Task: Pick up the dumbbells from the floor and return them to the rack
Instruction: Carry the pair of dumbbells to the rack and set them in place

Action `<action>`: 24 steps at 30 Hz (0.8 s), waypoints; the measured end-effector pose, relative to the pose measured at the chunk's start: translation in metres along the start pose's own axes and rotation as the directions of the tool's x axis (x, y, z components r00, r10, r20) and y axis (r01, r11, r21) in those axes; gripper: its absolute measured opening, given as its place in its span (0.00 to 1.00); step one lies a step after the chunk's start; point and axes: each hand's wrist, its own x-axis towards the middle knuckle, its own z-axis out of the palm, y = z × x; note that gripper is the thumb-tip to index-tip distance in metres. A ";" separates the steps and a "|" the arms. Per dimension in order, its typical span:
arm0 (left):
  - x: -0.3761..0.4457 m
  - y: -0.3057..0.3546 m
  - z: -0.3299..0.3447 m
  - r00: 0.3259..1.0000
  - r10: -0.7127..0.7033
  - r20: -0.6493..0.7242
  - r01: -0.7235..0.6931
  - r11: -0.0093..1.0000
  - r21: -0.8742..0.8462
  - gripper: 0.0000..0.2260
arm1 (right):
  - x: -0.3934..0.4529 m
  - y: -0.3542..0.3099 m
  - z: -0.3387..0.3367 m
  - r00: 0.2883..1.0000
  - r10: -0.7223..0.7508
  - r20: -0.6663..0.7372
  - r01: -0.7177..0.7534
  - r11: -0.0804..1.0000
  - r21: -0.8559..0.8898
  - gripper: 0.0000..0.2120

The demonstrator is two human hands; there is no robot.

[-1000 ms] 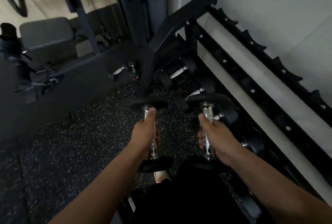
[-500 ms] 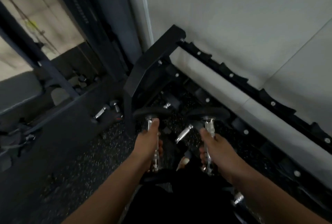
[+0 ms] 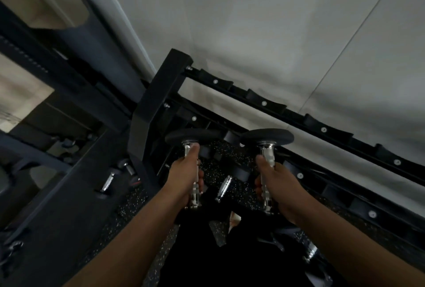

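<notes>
Dumbbells held off the floor, one per hand. Left hand (image 3: 184, 177) wrapped tight around chrome handle of left dumbbell (image 3: 192, 138); right hand (image 3: 277, 185) likewise grips right dumbbell (image 3: 268, 137). Black end plates sit above both thumbs. Rack (image 3: 264, 102) lies just beyond the plates, against the wall (image 3: 264, 22).

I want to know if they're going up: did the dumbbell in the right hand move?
Yes. The right dumbbell has risen: its top plate was low by the rack's bottom shelves, now it nears the upper rails.
</notes>
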 end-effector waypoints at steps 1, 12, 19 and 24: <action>0.006 0.004 0.001 1.000 -0.005 0.018 0.005 1.000 0.021 0.25 | 0.004 -0.001 0.001 1.000 0.010 -0.017 -0.010 1.000 0.008 0.22; 0.102 0.066 0.002 0.986 -0.073 0.149 0.037 0.972 0.230 0.23 | 0.055 -0.022 0.034 0.970 0.149 -0.190 -0.122 0.982 0.145 0.24; 0.183 0.122 -0.002 0.972 -0.048 0.232 -0.045 0.922 0.384 0.25 | 0.100 -0.046 0.069 0.932 0.204 -0.299 -0.140 0.965 0.221 0.24; 0.232 0.145 0.014 0.948 -0.083 0.307 -0.060 0.902 0.428 0.23 | 0.126 -0.052 0.088 0.904 0.213 -0.372 -0.134 0.965 0.227 0.27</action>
